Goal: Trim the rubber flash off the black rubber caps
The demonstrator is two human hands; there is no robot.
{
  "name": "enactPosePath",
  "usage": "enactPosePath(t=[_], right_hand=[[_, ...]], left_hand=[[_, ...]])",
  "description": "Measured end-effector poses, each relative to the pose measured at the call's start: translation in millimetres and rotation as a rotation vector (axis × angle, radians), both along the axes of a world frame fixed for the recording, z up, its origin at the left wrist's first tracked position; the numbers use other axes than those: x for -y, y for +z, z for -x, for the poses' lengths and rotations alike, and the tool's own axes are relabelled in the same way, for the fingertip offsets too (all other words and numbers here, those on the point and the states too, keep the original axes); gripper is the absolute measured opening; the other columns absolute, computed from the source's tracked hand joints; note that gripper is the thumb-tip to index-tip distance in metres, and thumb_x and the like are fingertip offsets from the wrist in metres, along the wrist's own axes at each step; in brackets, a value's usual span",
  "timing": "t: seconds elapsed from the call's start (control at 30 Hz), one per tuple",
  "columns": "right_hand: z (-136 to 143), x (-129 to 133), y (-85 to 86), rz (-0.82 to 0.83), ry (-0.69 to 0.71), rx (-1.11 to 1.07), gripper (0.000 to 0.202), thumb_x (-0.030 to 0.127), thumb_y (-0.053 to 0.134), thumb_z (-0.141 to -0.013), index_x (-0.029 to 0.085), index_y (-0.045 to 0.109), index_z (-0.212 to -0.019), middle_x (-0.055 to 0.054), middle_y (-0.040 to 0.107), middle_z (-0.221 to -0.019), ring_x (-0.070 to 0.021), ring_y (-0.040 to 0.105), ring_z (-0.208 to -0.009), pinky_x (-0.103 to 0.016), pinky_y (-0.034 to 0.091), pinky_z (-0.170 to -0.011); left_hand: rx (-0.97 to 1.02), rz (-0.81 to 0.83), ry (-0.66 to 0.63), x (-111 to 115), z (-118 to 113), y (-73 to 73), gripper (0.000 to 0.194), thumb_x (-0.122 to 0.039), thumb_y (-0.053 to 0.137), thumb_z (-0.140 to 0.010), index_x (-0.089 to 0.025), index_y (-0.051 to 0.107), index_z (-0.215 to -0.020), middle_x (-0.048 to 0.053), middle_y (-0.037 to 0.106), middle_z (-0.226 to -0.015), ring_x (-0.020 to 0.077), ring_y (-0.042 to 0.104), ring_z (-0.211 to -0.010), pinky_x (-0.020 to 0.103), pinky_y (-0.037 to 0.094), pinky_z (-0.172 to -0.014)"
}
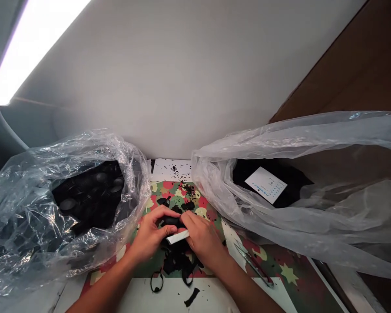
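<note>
My left hand (154,228) pinches a small black rounded part (172,221), which looks like a rubber cap, between thumb and fingers. Against its right side press the fingers of my right hand (200,234). A flat white strip (178,237), like a tool's handle, sticks out to the left from under my right hand, which is closed around it; its other end is hidden. Below the hands lies a heap of black scraps (179,263), with a thin black ring (157,281) near it and a curved black strip (192,298) closer to me.
At left, a clear plastic bag (133,174) holds many black ribbed parts (91,191). Another bag (215,187) on the right contains black material and a white printed card (266,185). Metal tweezers or scissors (256,266) rest on the patterned sheet (288,256). A lamp (35,43) shines upper left.
</note>
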State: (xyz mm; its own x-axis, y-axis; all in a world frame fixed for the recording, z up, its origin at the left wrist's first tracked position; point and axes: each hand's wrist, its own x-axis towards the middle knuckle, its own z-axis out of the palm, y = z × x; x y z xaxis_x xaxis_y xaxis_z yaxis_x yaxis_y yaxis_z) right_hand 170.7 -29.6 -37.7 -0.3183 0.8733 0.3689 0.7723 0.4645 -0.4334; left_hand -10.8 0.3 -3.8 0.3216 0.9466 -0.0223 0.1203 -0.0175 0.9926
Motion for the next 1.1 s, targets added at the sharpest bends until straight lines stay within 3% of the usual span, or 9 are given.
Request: enactPosePath(t=[0.13,0.3,0.43,0.53,0.73,0.9,0.93,1.0,1.1], right_hand=[[0,-4,-0.9,-0.024,0.055,-0.019,0.02,0.012,0.047,-0.098,0.022,0.054,-0.082,-0.001,0.062,-0.073,-0.0174,0.057,-0.064,-0.027,0.038,-0.059],[-1,-6,7.4,0.131,0.174,-0.231,0.029,0.013,0.042,-0.1,0.023,0.048,-0.073,0.003,0.058,-0.068,-0.0131,0.052,-0.058,-0.023,0.034,-0.054],[-3,-7,10.8,0.143,0.236,-0.27,0.036,0.021,0.039,-0.104,0.023,0.042,-0.068,0.004,0.055,-0.063,-0.0129,0.051,-0.056,-0.023,0.033,-0.053],[-2,-8,9.5,0.027,0.231,-0.229,0.041,0.026,0.035,-0.106,0.023,0.041,-0.066,0.003,0.052,-0.059,-0.0135,0.047,-0.054,-0.026,0.031,-0.056],[9,3,9.4,-0.317,0.149,-0.001,0.042,0.015,0.039,-0.102,0.022,0.047,-0.062,0.002,0.051,-0.055,-0.0137,0.041,-0.052,-0.031,0.026,-0.057],[20,20,9.0,-0.408,0.282,0.041,0.042,0.014,0.04,-0.102,0.022,0.051,-0.062,0.002,0.049,-0.054,-0.0144,0.041,-0.053,-0.032,0.026,-0.057],[18,20,8.8,-0.406,0.278,0.021,0.042,0.012,0.039,-0.102,0.022,0.051,-0.063,0.002,0.049,-0.054,-0.0142,0.042,-0.052,-0.031,0.026,-0.056],[9,13,9.2,-0.366,0.109,0.021,0.042,0.014,0.039,-0.103,0.022,0.054,-0.064,0.001,0.051,-0.055,-0.0149,0.045,-0.054,-0.032,0.029,-0.057],[-12,0,10.7,-0.259,-0.017,0.022,0.04,0.027,0.046,-0.106,0.021,0.062,-0.07,-0.001,0.058,-0.064,-0.0147,0.052,-0.055,-0.03,0.034,-0.056]], left_hand=[[-0.018,0.036,0.018,-1,0,3.8,0.016,-0.025,0.081,-0.067,-0.021,0.081,-0.083,0.004,0.074,-0.082,0.0229,0.064,-0.082,0.032,0.047,-0.077],[-0.018,0.066,0.034,0,2,5.5,0.02,-0.022,0.08,-0.065,-0.021,0.081,-0.085,0.004,0.076,-0.083,0.0227,0.065,-0.082,0.031,0.048,-0.075],[0.027,0.125,0.014,-1,3,4.8,0.018,-0.018,0.082,-0.064,-0.02,0.079,-0.082,0.003,0.075,-0.077,0.0192,0.063,-0.07,0.027,0.047,-0.061],[0.144,0.18,0.032,0,0,1.2,0.019,-0.019,0.086,-0.062,-0.019,0.077,-0.079,0.003,0.074,-0.076,0.0178,0.063,-0.068,0.026,0.047,-0.06],[0.386,0.311,0.205,7,-17,-14.1,0.031,-0.028,0.096,-0.056,-0.016,0.075,-0.075,0.002,0.072,-0.068,0.0151,0.062,-0.066,0.024,0.046,-0.064],[0.535,0.287,0.374,-6,-16,-9.9,0.039,-0.04,0.097,-0.055,-0.018,0.072,-0.076,-0.002,0.07,-0.069,0.0127,0.062,-0.065,0.023,0.048,-0.065],[0.544,0.277,0.375,-8,-14,-7.4,0.041,-0.04,0.098,-0.054,-0.019,0.072,-0.077,-0.002,0.072,-0.073,0.013,0.064,-0.068,0.024,0.049,-0.067],[0.557,0.283,0.342,-7,-11,-3.6,0.045,-0.041,0.099,-0.051,-0.018,0.072,-0.078,0.001,0.075,-0.079,0.0153,0.068,-0.076,0.026,0.052,-0.074],[0.57,0.327,0.276,0,-12,-4.7,0.051,-0.046,0.1,-0.049,-0.018,0.071,-0.08,0.004,0.077,-0.081,0.0184,0.071,-0.078,0.03,0.054,-0.079]])
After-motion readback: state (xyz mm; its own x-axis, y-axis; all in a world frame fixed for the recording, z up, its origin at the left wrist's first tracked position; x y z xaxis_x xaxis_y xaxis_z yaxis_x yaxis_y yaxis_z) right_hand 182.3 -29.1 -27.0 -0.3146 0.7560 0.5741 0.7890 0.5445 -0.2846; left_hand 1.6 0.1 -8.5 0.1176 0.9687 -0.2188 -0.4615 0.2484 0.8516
